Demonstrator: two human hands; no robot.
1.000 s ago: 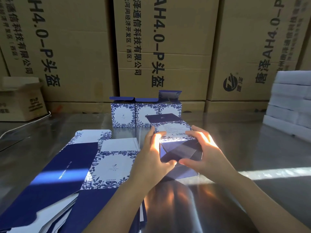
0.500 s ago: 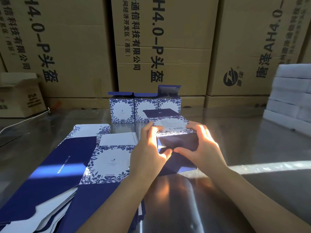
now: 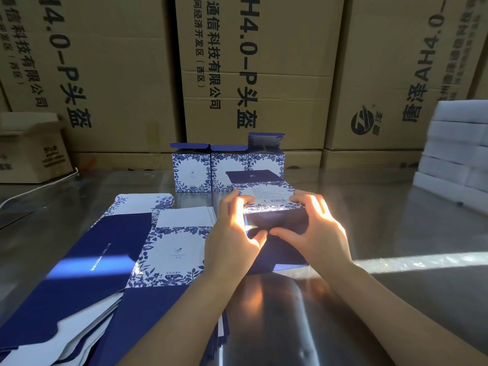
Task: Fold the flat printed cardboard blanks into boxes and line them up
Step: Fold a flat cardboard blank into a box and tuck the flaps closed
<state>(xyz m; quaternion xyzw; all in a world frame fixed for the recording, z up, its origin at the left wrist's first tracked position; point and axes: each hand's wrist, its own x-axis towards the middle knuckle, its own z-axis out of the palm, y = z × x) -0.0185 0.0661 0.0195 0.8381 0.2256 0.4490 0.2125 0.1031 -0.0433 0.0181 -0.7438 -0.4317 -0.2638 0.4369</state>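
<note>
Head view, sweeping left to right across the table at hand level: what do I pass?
From the left: small brown carton → flat blanks → left hand → half-folded box → right hand → white stack.

This is a warehouse or packing room. Tall corrugated shipping cartons (image 3: 264,62), printed with Chinese company text and a code ending "4.0-P", stand stacked like a wall behind the work area. A smaller open carton (image 3: 31,149) sits at the far left. The surface (image 3: 396,220) is shiny sheet metal, streaked with sunlight. A pile of flat printed blanks (image 3: 105,260) in blue and white lies on its left part. Three folded boxes (image 3: 191,171) stand side by side at the back, and a stack of white blocks (image 3: 459,149), material unclear, rises at the right edge. The left hand (image 3: 232,233) and right hand (image 3: 317,231) grip a half-closed box (image 3: 269,196), which points to manual packaging work.
</note>
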